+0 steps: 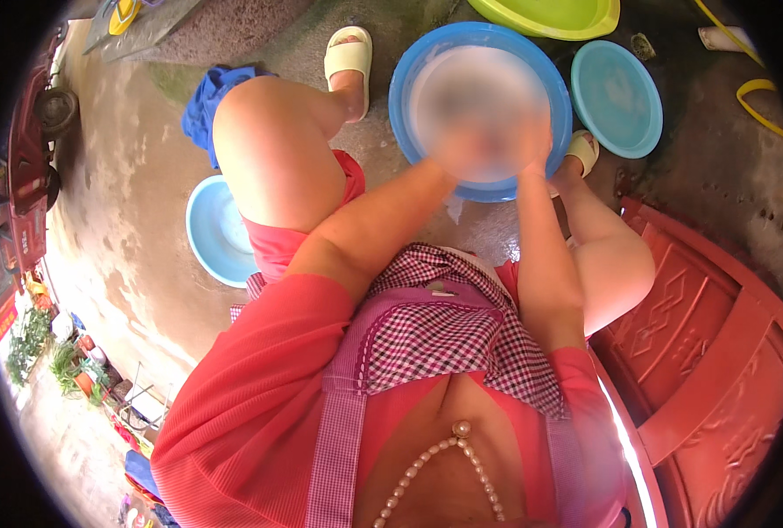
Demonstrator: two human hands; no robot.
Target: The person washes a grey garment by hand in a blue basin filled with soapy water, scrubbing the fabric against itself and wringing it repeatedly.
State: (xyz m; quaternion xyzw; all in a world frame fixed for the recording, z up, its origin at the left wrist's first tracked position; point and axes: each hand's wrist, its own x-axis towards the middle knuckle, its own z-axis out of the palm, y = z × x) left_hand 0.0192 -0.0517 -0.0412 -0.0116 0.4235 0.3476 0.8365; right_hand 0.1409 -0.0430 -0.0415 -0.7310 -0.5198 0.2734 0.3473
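Observation:
Both my forearms reach forward into a large blue plastic basin point(399, 86) on the ground between my feet. Whitish, cloudy water or suds point(424, 86) appear to fill it. A blur covers the middle of the basin, so what lies in the water cannot be made out. My left hand point(459, 150) is over the near left part, mostly lost in the blur. My right hand point(531, 146) is by the near right inner side, with its wrist and outer edge visible. Whether either hand grips anything is hidden.
A light-blue basin point(616, 99) with water stands right of the large one, near a yellow-green basin point(550, 16). Another light-blue basin point(216, 231) and blue cloth point(203, 109) are at my left. A red panelled door point(701, 343) is close on my right. The concrete floor point(127, 198) looks wet.

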